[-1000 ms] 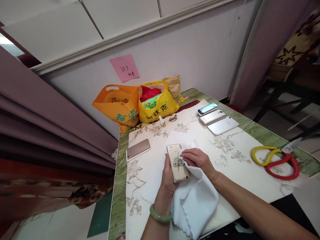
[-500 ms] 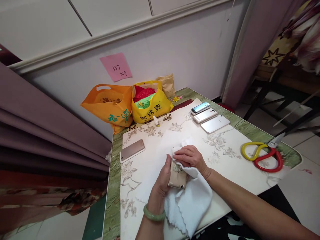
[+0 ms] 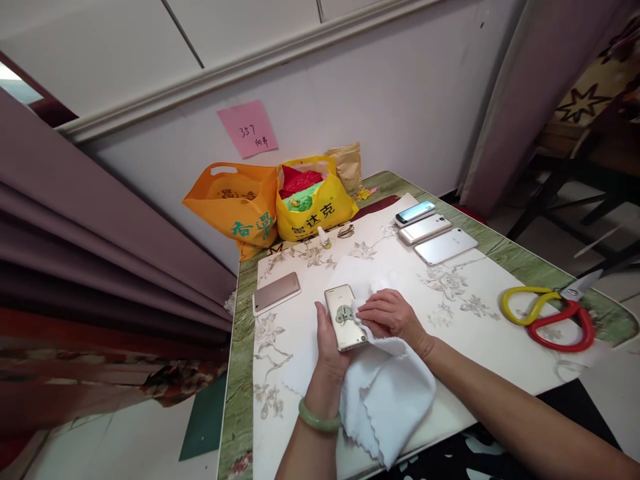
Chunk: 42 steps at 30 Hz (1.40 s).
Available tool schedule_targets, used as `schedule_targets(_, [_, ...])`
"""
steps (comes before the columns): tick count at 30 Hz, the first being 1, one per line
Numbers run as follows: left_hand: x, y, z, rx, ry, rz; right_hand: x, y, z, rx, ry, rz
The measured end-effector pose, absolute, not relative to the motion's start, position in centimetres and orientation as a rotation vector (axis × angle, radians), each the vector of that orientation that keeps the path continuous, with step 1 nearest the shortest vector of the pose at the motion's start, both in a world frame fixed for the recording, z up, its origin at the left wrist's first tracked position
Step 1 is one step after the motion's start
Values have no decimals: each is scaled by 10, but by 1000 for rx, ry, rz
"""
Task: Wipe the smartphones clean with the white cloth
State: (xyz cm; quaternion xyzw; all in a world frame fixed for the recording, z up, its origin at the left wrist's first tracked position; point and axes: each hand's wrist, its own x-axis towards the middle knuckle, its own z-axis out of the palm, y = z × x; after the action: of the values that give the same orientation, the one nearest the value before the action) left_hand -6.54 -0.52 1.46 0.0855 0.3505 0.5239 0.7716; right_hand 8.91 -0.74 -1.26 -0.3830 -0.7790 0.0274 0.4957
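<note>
My left hand, with a green bangle on the wrist, grips a gold phone from its left side and below. The phone's back faces up and carries a grey-green cartoon picture. My right hand is closed on a white cloth, its fingers pressing a fold against the phone's right edge. The rest of the cloth drapes down towards the table's near edge. Both hands are above the floral table mat, and the fingertips of the left hand are hidden under the phone.
A rose-gold phone lies at left; several phones, one silver, lie back right. Scissors rest near the right edge. Orange bag, yellow bag, small bottle and glasses are at the back.
The cloth and right hand have moved off the phone's upper end to its right edge, uncovering most of its back. The whole view has shifted slightly.
</note>
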Motion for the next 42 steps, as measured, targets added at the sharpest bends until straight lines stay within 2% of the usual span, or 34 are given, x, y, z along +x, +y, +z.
schedule_targets(9, [-60,-7,3,166,985,1230,67,-29,-7,-681,-2087,90])
schedule_targets(22, [-63,-1,9,112,808,1330,74,-26,-11,-1129,-1884,-29])
schedule_targets(34, [-72,-12,15,323,824,876,86,-17,-9,-1242,-1626,43])
schedule_targets(37, [-75,-13,17,370,818,736,89,-16,-7,-1241,-1535,174])
schedule_targets(42, [-77,-12,17,427,746,514,93,-14,-8,-1212,-1356,710])
